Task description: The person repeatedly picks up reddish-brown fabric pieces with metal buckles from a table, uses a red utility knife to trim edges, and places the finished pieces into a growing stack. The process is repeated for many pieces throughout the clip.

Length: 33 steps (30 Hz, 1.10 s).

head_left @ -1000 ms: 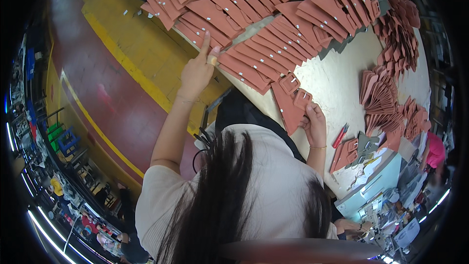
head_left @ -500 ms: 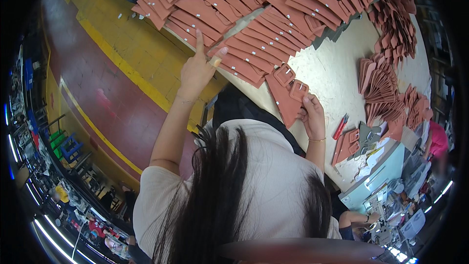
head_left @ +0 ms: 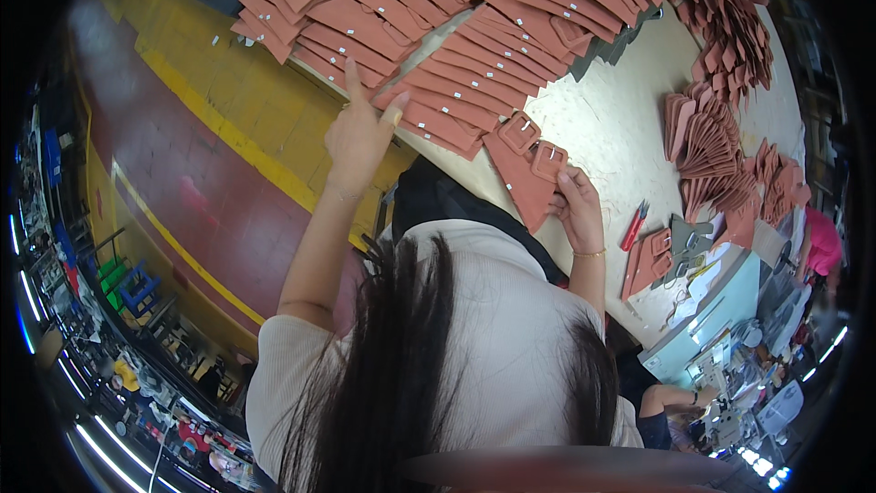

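My right hand (head_left: 581,208) pinches the edge of a terracotta fabric piece (head_left: 525,187) between thumb and fingers. The piece tapers toward me and has two covered square buckles at its far end; it lies at the table's near edge. At the left, my left hand (head_left: 358,141) is open, index finger stretched out and thumb apart, with a pale band around the thumb. Its fingertips are at the near edge of an overlapping row of similar terracotta pieces (head_left: 447,96), each with a small white tag. Whether they touch the row, I cannot tell.
Red-handled snips (head_left: 634,226) lie on the pale table (head_left: 611,128), right of my right hand. Beyond them are a buckled piece (head_left: 650,260) and fanned terracotta stacks (head_left: 712,151). A yellow and red floor (head_left: 210,173) runs along the left. Another person's arm (head_left: 671,397) shows at lower right.
The whole view has shifted slightly to the left. Both hands keep nearly the same pose, the right one still on the buckled fabric piece.
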{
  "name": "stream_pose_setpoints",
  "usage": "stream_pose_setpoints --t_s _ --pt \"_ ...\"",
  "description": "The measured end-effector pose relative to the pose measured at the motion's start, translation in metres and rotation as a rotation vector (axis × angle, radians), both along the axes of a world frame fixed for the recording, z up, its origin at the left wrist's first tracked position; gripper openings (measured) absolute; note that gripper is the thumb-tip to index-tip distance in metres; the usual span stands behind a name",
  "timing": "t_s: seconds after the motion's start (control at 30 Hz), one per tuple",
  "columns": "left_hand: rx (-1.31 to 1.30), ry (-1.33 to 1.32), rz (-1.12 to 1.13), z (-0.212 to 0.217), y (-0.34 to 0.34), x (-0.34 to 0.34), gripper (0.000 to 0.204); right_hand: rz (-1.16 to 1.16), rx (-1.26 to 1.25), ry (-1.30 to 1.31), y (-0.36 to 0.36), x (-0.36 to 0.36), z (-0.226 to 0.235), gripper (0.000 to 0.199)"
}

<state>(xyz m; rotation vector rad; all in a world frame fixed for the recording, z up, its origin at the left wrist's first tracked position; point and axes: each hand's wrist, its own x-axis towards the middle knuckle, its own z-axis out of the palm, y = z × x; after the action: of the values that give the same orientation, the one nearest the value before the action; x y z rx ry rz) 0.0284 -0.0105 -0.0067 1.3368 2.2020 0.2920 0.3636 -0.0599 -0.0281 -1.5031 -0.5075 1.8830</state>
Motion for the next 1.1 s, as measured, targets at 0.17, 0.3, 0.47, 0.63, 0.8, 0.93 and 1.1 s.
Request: stream_pose_setpoints --t_s 0.17,0.3,0.47,0.63,0.8,0.93,1.1 --pt "0.414 0.143 -0.154 0.0 -0.001 0.006 0.088 0.015 0.013 0.025 0.0 0.002 -0.001 0.017" --pt "0.272 0.236 -0.214 0.002 0.004 0.011 0.082 0.007 -0.002 0.009 -0.001 0.003 -0.003 0.017" --pt "0.42 0.368 -0.443 0.002 0.014 0.018 0.078 0.0 -0.001 0.013 -0.001 0.002 -0.004 0.019" --pt "0.39 0.32 -0.547 -0.003 0.017 0.025 0.084 -0.005 0.003 0.018 -0.002 0.002 -0.003 0.02" --pt "0.329 0.282 -0.572 -0.002 0.017 0.028 0.086 -0.007 0.015 0.039 -0.003 0.003 -0.004 0.02" --pt "0.325 0.282 -0.585 0.0 0.017 0.031 0.085 -0.003 0.018 0.055 -0.002 0.003 -0.004 0.021" --pt "0.3 0.285 -0.619 0.001 0.019 0.035 0.083 -0.004 0.011 0.061 -0.002 0.004 -0.003 0.023"
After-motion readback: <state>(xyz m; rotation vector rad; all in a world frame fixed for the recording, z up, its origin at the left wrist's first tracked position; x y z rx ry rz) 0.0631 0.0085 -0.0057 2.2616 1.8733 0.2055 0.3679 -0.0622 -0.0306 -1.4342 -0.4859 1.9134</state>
